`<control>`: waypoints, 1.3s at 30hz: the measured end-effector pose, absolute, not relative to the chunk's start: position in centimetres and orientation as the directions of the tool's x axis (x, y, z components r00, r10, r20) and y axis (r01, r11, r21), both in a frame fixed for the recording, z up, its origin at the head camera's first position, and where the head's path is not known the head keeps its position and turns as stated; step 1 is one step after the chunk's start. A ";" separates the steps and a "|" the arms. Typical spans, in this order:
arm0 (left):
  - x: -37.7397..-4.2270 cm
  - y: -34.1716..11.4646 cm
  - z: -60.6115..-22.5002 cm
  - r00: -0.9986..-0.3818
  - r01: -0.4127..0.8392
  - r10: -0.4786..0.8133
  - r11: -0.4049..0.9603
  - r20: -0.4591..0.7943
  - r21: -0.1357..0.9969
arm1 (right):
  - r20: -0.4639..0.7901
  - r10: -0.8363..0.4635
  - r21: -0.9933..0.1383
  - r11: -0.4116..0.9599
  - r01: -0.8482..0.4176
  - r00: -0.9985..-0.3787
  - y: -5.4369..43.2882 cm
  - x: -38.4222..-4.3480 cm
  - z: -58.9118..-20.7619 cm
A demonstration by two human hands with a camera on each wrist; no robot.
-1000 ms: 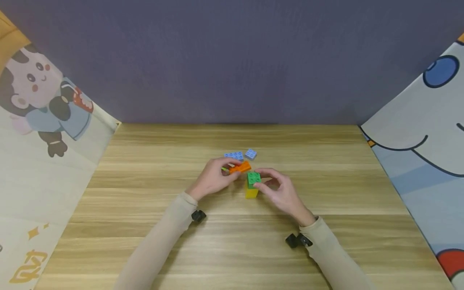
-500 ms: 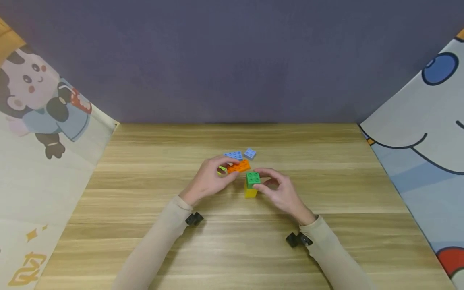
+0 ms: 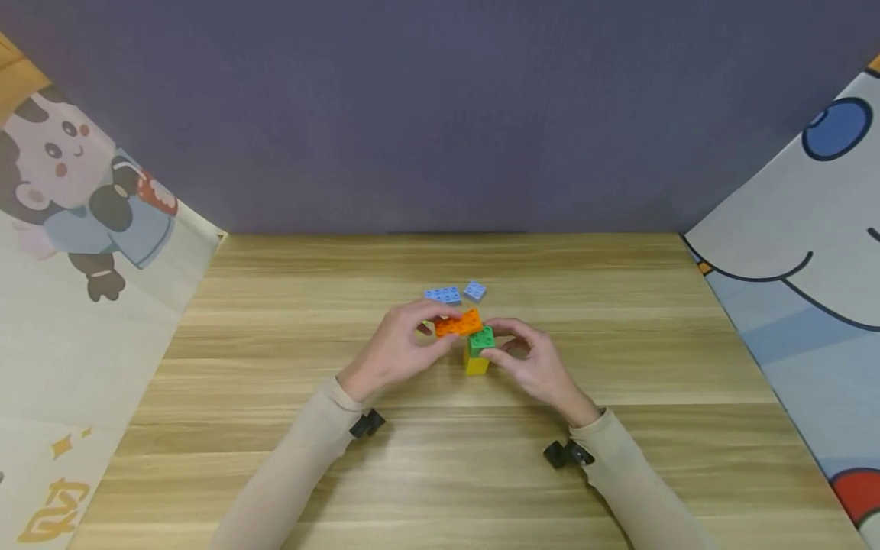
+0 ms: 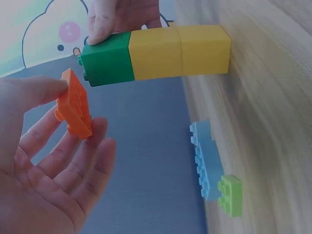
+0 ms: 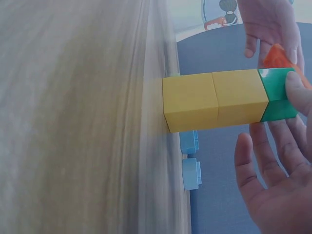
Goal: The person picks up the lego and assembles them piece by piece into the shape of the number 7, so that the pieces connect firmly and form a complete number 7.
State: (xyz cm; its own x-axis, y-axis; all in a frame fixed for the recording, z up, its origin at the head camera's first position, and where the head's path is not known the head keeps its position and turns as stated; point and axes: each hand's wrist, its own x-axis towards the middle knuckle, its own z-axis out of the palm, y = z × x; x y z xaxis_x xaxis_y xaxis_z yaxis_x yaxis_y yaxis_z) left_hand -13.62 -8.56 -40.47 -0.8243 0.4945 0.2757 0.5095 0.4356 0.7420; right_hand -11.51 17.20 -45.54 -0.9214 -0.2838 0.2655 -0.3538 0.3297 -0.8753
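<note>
My left hand (image 3: 406,341) pinches a flat orange brick (image 4: 75,105) between thumb and fingers, tilted, just up and left of a small tower's top. That tower stands upright on the table: two yellow bricks (image 4: 180,51) stacked below a green brick (image 3: 482,341). My right hand (image 3: 536,367) holds the green brick from the right, thumb on the near side and fingers behind. In the left wrist view a gap shows between the orange brick and the green brick's studs.
Behind the tower lie a long light-blue brick (image 3: 442,295) and a small light-blue brick (image 3: 474,290). A lime-green brick (image 4: 231,195) lies beside the long one, mostly behind my left hand in the head view. A dark panel (image 3: 440,114) closes the table's far edge.
My left hand has lifted the orange brick off the table area and brought it right, to the tower's top. My right hand has stayed on the green brick.
</note>
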 end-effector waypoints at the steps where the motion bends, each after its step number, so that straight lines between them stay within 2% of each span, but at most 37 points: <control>1: -13.5 -8.5 -40.4 -0.820 0.518 0.500 0.439 0.280 0.734 | 0.265 -0.283 -0.876 0.330 -0.353 -0.922 17.2 -11.5 -45.6; 19: -12.7 -7.4 -39.9 -0.726 0.665 0.594 0.480 0.346 0.572 | 0.258 -0.284 -0.874 0.339 -0.349 -0.923 17.4 -11.6 -45.6; 39: -12.4 -6.5 -38.7 -0.711 0.691 0.655 0.584 0.255 0.427 | 0.243 -0.286 -0.879 0.340 -0.335 -0.927 17.5 -11.6 -45.6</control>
State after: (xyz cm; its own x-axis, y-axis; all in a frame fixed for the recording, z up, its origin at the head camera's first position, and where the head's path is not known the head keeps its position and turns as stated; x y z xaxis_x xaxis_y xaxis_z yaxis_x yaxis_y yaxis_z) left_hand -12.41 -6.53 -38.70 -0.7110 0.6551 0.2554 0.6910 0.5836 0.4267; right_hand -11.64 17.55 -45.57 -0.9269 -0.2865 0.2425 -0.3351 0.3402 -0.8786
